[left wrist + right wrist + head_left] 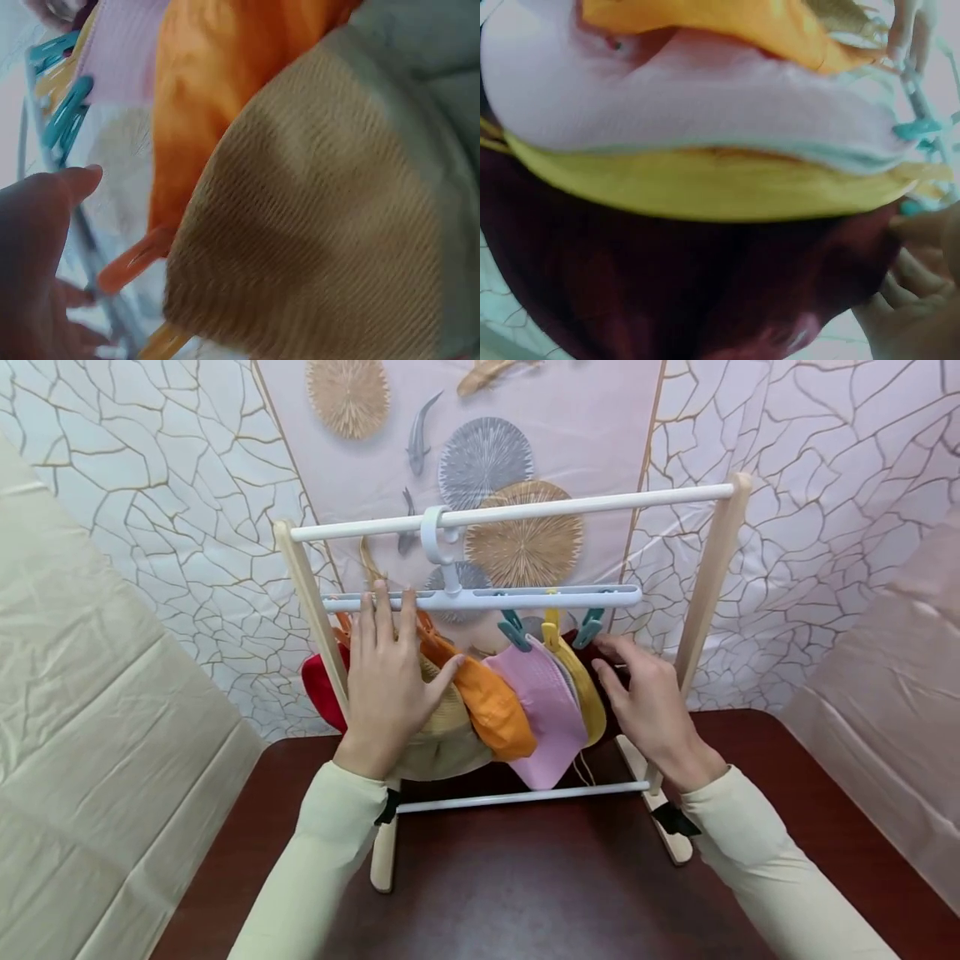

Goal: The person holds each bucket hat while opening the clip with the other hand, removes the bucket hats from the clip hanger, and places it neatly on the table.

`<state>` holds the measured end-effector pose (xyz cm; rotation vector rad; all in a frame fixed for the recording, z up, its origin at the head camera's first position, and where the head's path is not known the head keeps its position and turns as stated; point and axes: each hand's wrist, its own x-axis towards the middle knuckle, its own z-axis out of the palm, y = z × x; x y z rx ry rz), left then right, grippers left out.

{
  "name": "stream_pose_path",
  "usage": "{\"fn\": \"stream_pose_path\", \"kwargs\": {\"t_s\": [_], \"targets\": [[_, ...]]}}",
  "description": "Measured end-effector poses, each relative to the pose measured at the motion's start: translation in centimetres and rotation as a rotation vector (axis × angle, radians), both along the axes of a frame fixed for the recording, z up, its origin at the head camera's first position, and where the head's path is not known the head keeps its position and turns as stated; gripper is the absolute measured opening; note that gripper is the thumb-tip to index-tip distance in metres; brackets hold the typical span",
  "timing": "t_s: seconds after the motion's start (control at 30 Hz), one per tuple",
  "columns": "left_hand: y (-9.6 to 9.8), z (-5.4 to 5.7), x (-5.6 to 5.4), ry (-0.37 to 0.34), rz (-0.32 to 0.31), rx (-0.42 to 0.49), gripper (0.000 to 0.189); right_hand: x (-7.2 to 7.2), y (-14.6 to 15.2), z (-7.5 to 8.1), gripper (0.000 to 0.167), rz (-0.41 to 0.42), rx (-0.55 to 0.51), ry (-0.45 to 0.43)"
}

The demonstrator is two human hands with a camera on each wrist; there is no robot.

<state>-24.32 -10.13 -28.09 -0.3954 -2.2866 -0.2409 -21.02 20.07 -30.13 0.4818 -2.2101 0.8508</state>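
Pale-blue plastic bar hanger (555, 599) on a pale-wood rack (705, 577) with white rods, standing on a dark-brown table (510, 893). Clipped along it, left to right, hang a tan ribbed-fabric hat (322, 210) and orange (498, 714), pink (543, 710), yellow (594, 702) and maroon cloth hats (667, 277). A person's left hand (390, 689), fingers straight, is at the hanger's left half; the right hand (651, 702) touches the maroon hat's edge, whether pinching I cannot tell.
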Motion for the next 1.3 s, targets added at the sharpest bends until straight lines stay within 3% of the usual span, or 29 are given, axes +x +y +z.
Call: {"fn": "stream_pose_path", "kwargs": {"t_s": [0.17,0.33,0.43,0.53,0.73,0.87,1.0,1.17,1.23,1.3], "targets": [[1.4,-3.3,-0.6,0.016,0.075,0.108,0.125,-0.7,0.9,-0.2,0.032,-0.072,0.153,-0.119],[2.3,-6.8,-0.7,0.05,0.08,0.242,0.122,-0.7,2.1,0.0,0.044,-0.11,0.341,-0.254],[2.3,-7.9,-0.7,0.054,0.085,0.295,0.117,-0.8,2.6,0.1,0.053,-0.078,0.373,-0.348],[2.1,-8.2,-1.0,0.037,0.102,0.32,0.113,-1.1,2.9,0.0,0.057,-0.028,0.327,-0.399],[1.1,-8.5,-1.7,0.046,0.114,0.299,0.109,-1.2,2.4,-0.4,0.04,0.13,0.164,-0.339],[0.5,-8.6,-1.4,0.033,0.096,0.285,0.105,-1.1,1.8,-0.6,0.039,0.243,0.124,-0.379],[0.6,-8.0,-0.4,0.021,0.014,0.33,0.095,-1.4,1.1,-1.0,0.039,0.334,0.107,-0.418],[2.7,-7.1,1.5,0.096,-0.181,0.44,0.086,-1.4,0.3,-1.0,0.035,0.421,0.037,-0.46],[4.0,-7.2,2.3,0.085,-0.236,0.439,0.093,-1.5,-0.1,-1.1,0.034,0.437,0.002,-0.47],[5.4,-7.4,2.9,0.036,-0.246,0.423,0.108,-1.4,-0.5,-1.2,0.036,0.44,-0.022,-0.487]]}}
